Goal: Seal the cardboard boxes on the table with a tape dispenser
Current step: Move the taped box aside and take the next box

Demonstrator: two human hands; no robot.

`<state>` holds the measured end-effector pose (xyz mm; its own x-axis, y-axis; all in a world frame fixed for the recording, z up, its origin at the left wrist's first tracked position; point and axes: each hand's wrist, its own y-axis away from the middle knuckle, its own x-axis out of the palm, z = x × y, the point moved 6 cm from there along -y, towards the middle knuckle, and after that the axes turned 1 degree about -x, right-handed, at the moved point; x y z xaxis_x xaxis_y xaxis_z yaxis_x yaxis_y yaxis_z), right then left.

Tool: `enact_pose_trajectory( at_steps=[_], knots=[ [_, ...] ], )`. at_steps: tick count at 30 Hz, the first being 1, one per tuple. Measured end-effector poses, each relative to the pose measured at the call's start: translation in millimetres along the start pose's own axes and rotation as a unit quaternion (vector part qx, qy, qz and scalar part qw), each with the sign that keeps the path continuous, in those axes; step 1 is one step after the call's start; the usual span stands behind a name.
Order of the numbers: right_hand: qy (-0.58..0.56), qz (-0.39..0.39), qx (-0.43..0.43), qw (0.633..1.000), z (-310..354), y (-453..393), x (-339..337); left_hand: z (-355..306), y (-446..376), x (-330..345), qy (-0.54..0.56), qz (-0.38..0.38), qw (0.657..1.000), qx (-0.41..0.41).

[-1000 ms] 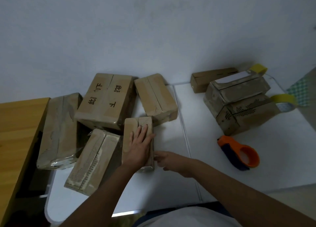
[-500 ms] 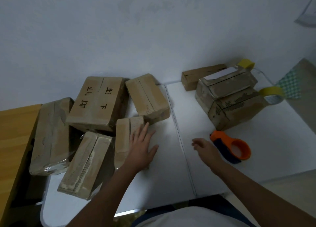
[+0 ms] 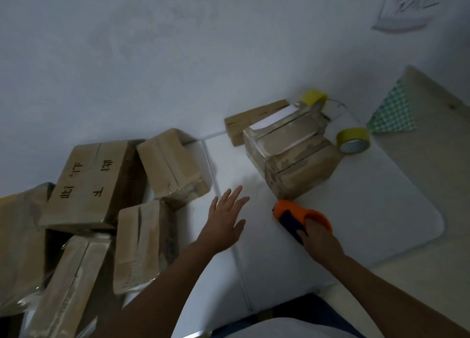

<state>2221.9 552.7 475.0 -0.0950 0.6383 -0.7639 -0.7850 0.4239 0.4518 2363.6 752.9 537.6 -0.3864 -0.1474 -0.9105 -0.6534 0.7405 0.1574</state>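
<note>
Bare white table (image 3: 376,210) lies open at center and lower right of the frame. 5 taped boxes (image 3: 142,243) crowd the left; stacked boxes (image 3: 300,169) block upper right.

2 bare forearms in shot, no sleeves reaching the wrists, no watch or rings visible on the left hand (image 3: 225,219) or right hand (image 3: 321,238). Down at the bottom edge, a pale grey-white shirt (image 3: 279,328).

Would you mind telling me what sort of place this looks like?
Probably a small home or office packing corner: taped cardboard boxes crowd a white table against a plain wall, with yellow tape rolls nearby and a tape dispenser.
</note>
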Motion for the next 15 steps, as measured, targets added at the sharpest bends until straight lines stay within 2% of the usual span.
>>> enact_pose_trajectory(
  at_steps=[3, 5, 7, 11, 15],
  knots=[
    [-0.063, 0.064, -0.051, 0.995, -7.5, 2.5, -38.9, -29.5, -36.1, 1.4, 0.015, -0.015, 1.0, 0.02],
    [-0.092, 0.145, -0.033, 0.985, -20.8, 4.5, -69.3, -53.6, -62.7, 2.5, 0.031, -0.025, 0.999, 0.029],
    [-0.088, 0.191, 0.0, 0.978, -40.3, 2.8, -101.8, -80.4, -90.2, 5.5, 0.048, -0.027, 0.998, 0.042],
    [-0.094, 0.185, 0.034, 0.978, -77.9, -3.4, -161.4, -117.5, -138.0, 21.7, -0.01, -0.001, 0.999, 0.035],
    [-0.228, 0.124, 0.053, 0.964, -93.4, -16.2, -199.9, -123.8, -156.6, 38.9, -0.153, 0.044, 0.986, 0.044]
  ],
)
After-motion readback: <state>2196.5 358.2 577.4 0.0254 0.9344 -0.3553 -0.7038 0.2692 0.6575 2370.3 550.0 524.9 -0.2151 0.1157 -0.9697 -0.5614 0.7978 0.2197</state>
